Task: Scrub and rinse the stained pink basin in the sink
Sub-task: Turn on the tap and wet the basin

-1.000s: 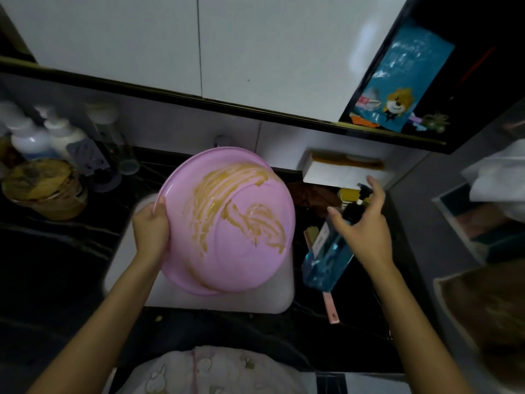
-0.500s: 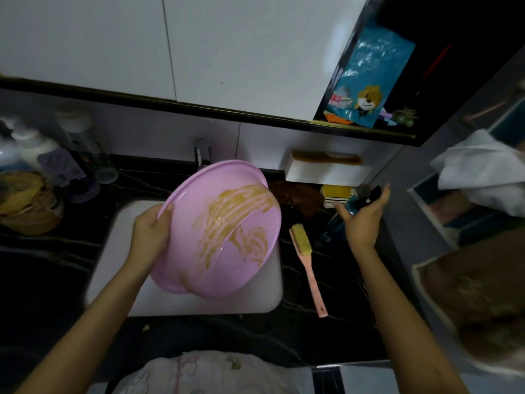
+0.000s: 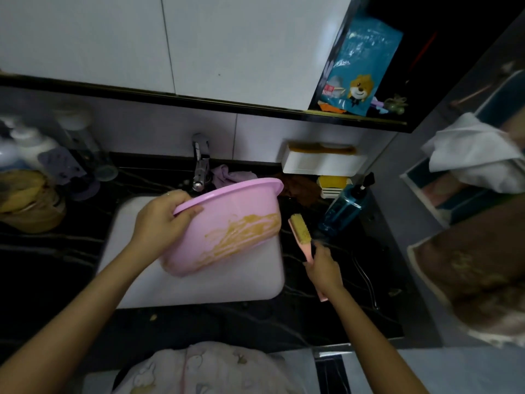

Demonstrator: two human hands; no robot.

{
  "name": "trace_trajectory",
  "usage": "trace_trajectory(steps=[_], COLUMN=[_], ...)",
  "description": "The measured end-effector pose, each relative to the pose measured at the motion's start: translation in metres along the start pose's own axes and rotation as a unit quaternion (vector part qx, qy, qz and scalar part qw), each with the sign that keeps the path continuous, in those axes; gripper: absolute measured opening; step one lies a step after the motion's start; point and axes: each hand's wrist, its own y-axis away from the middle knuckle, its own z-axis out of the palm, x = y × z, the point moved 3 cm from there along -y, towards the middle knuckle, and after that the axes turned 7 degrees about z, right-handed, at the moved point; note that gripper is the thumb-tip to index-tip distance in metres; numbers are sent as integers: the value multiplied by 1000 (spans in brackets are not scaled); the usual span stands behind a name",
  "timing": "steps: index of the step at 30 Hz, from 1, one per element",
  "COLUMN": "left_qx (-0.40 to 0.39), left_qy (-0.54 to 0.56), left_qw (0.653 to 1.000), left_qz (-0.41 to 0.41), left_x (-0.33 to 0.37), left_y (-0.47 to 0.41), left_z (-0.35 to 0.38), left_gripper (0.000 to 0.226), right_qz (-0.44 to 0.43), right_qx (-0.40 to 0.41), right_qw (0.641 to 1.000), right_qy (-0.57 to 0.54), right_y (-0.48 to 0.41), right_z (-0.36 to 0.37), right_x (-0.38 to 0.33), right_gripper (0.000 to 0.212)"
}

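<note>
I see the left hand (image 3: 159,220) gripping the rim of the basin (image 3: 227,223), thumb on the outside wall. The basin hangs tilted over the sink (image 3: 199,288), with its yellow-stained underside towards me and its rim near the faucet (image 3: 200,166) at the back edge. Its right side reaches the right edge of the sink, just beside the brush (image 3: 299,231). The right hand (image 3: 324,268), a little blurred, closes around the brush handle over the counter (image 3: 326,317). A bottle (image 3: 343,209) stands near, behind the brush. The front part of the sink is open.
</note>
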Motion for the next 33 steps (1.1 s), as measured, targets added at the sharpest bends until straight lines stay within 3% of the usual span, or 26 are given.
trace_trajectory(steps=[4,8,10,12,14,16,19,24,28,33], left_qx=[15,-10,-30,-39,-34,-23,-9,-6,-101,-244], left_qy=[-27,-78,-102,-138,-174,-193,-194,-227,-212,-223], left_qw=[996,969,957,945,927,914,898,860,868,875], left_qz=[78,234,271,295,330,357,395,457,437,354], left_x=[14,31,32,30,31,34,38,31,-4,-51], left_y=[5,17,22,28,36,46,64,80,79,102], left_z=[-13,-14,-7,-2,2,3,-2,-15,-2,45], left_gripper=[32,27,28,26,22,26,29,6,7,35], right_qz=[98,94,89,106,111,100,91,50,33,13], right_qx=[6,16,-9,-94,-158,-188,-196,-236,-227,-201], right_qw=[995,973,924,844,799,802,828,832,839,866], right_qy=[-32,-210,-371,-518,-570,-558,-517,-500,-493,-458], right_y=[11,24,35,48,58,61,63,66,63,51], right_z=[2,-6,-11,-15,-24,-31,-33,-24,-11,13], right_x=[-2,-11,-22,-44,-63,-75,-85,-87,-95,-101], right_gripper=[33,12,10,17,19,29,21,23,20,17])
